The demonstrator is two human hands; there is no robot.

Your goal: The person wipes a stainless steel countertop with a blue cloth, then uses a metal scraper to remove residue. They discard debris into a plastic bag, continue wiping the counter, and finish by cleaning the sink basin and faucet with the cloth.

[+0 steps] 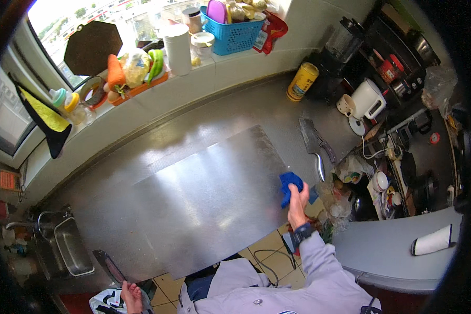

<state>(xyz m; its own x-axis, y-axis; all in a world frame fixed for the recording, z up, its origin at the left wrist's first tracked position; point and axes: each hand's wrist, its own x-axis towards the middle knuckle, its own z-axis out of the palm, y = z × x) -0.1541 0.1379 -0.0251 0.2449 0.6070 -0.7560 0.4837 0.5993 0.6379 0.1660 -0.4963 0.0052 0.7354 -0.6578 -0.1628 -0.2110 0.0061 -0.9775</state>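
Observation:
A blue cloth (290, 187) is bunched in my right hand (297, 202), at the right edge of a large metal sheet (216, 200) that lies on the steel countertop (114, 204). A dark watch or band circles my right wrist. My left hand (132, 295) is low at the counter's front edge, near the end of a dark-bladed knife (110, 267); whether the fingers touch it I cannot tell. Up and right of the cloth, a cleaver (309, 137) with a shiny handle lies on the counter beside another utensil with a dark handle (327, 151).
A sink (73, 245) is at the left. On the sill stand a blue basket (235, 35), a white canister (177, 51) and an orange tray (141, 88) of vegetables. A yellow can (302, 81), a white kettle (367, 98) and a blender (343, 39) stand at the back right.

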